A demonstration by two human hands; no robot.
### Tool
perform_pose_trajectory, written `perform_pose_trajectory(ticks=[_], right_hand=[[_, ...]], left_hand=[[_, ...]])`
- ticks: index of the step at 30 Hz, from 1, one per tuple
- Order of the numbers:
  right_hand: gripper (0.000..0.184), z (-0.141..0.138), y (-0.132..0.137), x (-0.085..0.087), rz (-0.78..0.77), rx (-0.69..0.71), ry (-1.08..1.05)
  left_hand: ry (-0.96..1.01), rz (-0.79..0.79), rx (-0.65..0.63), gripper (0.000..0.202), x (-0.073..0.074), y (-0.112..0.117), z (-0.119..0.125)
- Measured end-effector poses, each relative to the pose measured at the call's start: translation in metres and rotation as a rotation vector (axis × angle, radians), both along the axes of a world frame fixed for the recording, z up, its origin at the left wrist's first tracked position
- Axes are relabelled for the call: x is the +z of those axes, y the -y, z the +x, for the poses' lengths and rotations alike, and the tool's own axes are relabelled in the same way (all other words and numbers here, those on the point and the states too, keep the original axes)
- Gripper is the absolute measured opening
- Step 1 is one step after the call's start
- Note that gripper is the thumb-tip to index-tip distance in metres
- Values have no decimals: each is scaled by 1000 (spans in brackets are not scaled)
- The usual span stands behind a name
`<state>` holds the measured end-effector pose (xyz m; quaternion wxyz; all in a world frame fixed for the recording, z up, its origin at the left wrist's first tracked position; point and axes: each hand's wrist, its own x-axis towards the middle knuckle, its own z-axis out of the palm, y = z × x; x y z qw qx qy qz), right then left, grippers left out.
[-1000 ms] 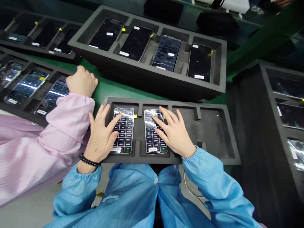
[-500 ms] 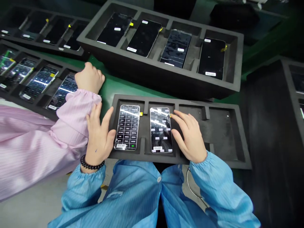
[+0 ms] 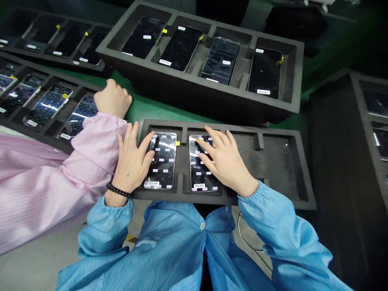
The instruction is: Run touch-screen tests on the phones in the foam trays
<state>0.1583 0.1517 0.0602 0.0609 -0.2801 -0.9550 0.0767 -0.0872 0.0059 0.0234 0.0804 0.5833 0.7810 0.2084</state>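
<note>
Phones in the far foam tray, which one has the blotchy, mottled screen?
The third phone from the left in the far foam tray. Its screen is mottled grey-blue, while the leftmost phone, the second phone and the rightmost phone look plain glossy black.

This is an electronics factory, prob. a phone mfg or test line. Many smartphones [image 3: 181, 47] lie in black foam trays [image 3: 194, 89] on a green bench [image 3: 151, 107], w/ yellow tabs [image 3: 164, 30] and white labels [image 3: 165, 62]. Workers wear a striped blue ESD smock [image 3: 169, 246] and a pink ESD smock [image 3: 39, 190].
</note>
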Motion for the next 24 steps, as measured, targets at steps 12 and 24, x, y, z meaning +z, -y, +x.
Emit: perform_pose_trajectory(ticks=[12, 24], right_hand=[[50, 6, 2, -9, 23, -37, 18], [48, 20, 2, -11, 42, -139, 7]], left_hand=[[-72, -33, -30, 58, 2, -5, -2], [-102, -73, -142, 58, 11, -23, 7]])
